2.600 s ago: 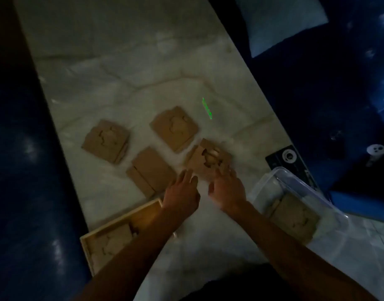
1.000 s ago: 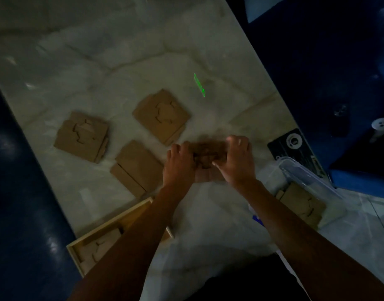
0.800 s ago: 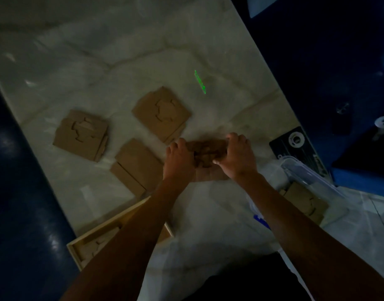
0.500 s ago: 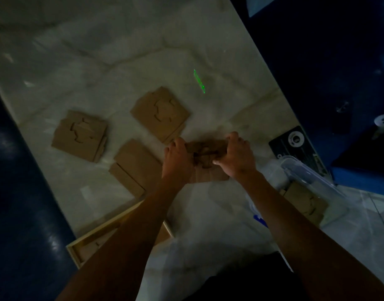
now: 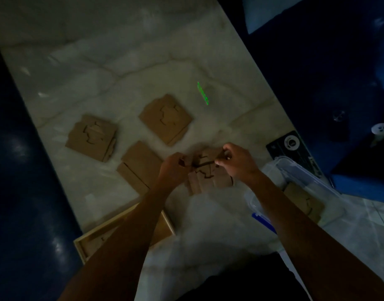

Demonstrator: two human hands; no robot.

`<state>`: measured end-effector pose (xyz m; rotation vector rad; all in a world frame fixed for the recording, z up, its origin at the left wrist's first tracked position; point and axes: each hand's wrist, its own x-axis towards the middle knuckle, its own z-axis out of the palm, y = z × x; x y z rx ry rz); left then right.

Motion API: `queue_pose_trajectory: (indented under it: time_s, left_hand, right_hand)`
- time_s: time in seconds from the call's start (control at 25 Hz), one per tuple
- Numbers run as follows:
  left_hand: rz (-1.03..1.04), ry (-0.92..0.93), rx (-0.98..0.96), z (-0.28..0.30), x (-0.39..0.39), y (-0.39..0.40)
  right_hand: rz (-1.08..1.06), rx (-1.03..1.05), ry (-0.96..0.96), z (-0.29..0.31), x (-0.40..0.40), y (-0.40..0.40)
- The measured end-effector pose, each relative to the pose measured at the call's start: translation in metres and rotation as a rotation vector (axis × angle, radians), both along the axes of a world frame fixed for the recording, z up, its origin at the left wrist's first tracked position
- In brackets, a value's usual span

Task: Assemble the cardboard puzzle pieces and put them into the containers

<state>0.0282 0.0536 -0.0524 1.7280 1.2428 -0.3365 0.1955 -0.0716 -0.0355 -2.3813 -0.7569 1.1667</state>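
Note:
In dim light a stack of brown cardboard puzzle pieces lies on the marble table. My left hand pinches its left edge and my right hand grips its upper right edge, lifting the top pieces. Three other cardboard stacks rest farther left: one with a cut-out outline, one behind, one plain. A wooden tray near my left forearm holds cardboard. A clear plastic container on the right holds an assembled puzzle.
A green light streak lies on the table beyond the stacks. A black box with a white ring sits at the table's right edge. Dark blue floor surrounds the table. A pale cushion is at the top right.
Both hands went from resting near the scattered pieces to gripping the stack from both sides. In the last half second the top pieces have come up and apart slightly.

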Motion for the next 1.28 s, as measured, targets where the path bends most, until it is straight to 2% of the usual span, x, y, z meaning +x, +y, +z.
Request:
queue_pose_trajectory:
  time_s: [0.16, 0.28, 0.44, 0.6, 0.84, 1.12, 1.28]
  left_hand:
    - [0.208, -0.165, -0.198, 0.013, -0.016, -0.011]
    - [0.291, -0.218, -0.264, 0.023, -0.028, -0.023]
    - [0.344, -0.282, -0.271, 0.038, -0.048, -0.049]
    - [0.467, -0.337, -0.212, 0.049, -0.064, -0.08]
    - [0.648, -0.403, -0.349, 0.063, -0.091, -0.13]
    - [0.713, -0.387, -0.314, 0.055, -0.12, -0.174]
    - [0.811, -0.341, -0.267, 0.043, -0.128, -0.191]
  right_hand:
    - [-0.022, 0.067, 0.044, 0.021, -0.008, -0.013]
    - [-0.08, 0.142, 0.164, 0.037, -0.014, -0.024]
    - [-0.149, 0.236, 0.325, 0.048, -0.029, -0.05]
    - [-0.127, 0.202, 0.413, 0.052, -0.046, -0.074]
    - [-0.097, 0.176, 0.229, 0.05, -0.07, -0.104]
    - [-0.079, 0.152, 0.264, 0.052, -0.098, -0.131]
    - [-0.161, 0.12, 0.272, 0.043, -0.11, -0.144]
